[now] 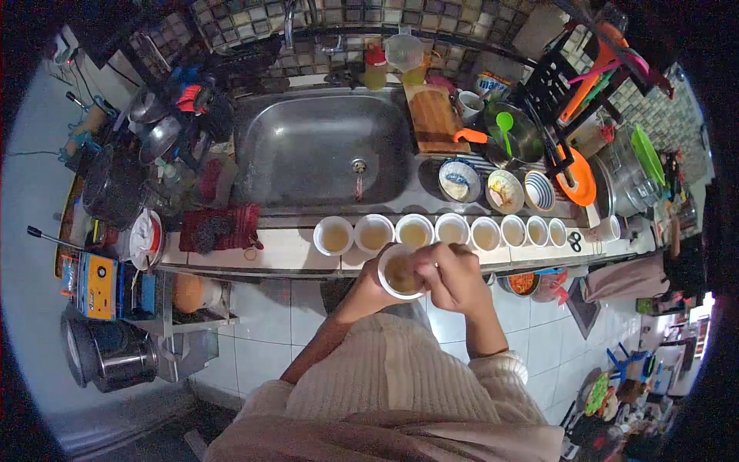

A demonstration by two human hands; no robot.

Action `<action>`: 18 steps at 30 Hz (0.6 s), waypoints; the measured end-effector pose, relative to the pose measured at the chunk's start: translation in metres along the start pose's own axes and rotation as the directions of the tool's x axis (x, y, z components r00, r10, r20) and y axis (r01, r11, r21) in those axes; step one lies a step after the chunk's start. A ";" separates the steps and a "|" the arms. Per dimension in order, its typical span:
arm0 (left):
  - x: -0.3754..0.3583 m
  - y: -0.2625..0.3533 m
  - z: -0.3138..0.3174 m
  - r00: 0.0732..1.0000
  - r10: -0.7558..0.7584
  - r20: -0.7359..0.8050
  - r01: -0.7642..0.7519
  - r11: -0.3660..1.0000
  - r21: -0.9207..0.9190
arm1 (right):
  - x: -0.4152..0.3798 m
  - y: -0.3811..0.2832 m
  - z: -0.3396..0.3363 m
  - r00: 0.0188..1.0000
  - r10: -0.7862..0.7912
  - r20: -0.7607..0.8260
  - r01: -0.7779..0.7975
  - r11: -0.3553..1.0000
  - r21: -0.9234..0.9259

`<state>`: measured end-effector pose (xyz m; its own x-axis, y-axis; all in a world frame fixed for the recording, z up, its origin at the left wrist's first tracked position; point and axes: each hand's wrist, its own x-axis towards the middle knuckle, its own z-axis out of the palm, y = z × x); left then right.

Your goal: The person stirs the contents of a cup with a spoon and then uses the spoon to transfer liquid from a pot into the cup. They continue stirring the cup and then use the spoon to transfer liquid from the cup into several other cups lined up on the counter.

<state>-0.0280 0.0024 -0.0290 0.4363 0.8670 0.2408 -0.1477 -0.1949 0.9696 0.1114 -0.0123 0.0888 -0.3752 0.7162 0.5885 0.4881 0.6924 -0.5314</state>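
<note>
A white cup [389, 286] with cloudy brownish liquid sits in my left hand [362, 291], held in front of my body at the counter edge. My left fingers wrap round its side. Over the cup's right rim, my right hand [456, 279] is closed with fingers pinched together. Whatever those fingers hold, if anything, is hidden. Just beyond my hands, several white cups stand in a row along the tiled ledge, among them a left-end cup [334, 236] and a right-end cup [558, 232]. Pale yellowish liquid shows in them.
A steel sink [308, 169] lies behind the row. To its right are a wooden cutting board [435, 115], bowls such as a striped bowl [540, 190], and a pot with a green spoon [505, 123]. A dark red cloth [242, 225] lies left of the cups.
</note>
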 end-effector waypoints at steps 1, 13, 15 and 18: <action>-0.001 0.005 -0.002 0.999 -0.035 -0.004 0.035 0.999 -0.035 | 0.004 -0.003 -0.004 1.000 -0.003 0.017 0.002 0.999 0.032; -0.001 -0.002 -0.003 0.995 -0.067 -0.068 0.063 0.997 -0.054 | 0.004 0.009 0.003 0.960 0.275 -0.047 -0.271 0.960 0.077; 0.003 -0.002 -0.004 0.999 -0.034 -0.030 0.033 0.998 -0.061 | 0.004 0.009 0.004 0.992 0.126 -0.022 -0.125 0.991 0.050; 0.003 0.015 -0.008 0.994 -0.106 0.006 0.105 0.994 0.019 | 0.008 0.004 -0.001 0.995 -0.101 0.022 0.101 0.995 -0.003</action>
<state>-0.0363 0.0055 -0.0140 0.4545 0.8801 0.1373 -0.0837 -0.1113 0.9903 0.1110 -0.0038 0.0927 -0.4395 0.6446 0.6255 0.4505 0.7607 -0.4673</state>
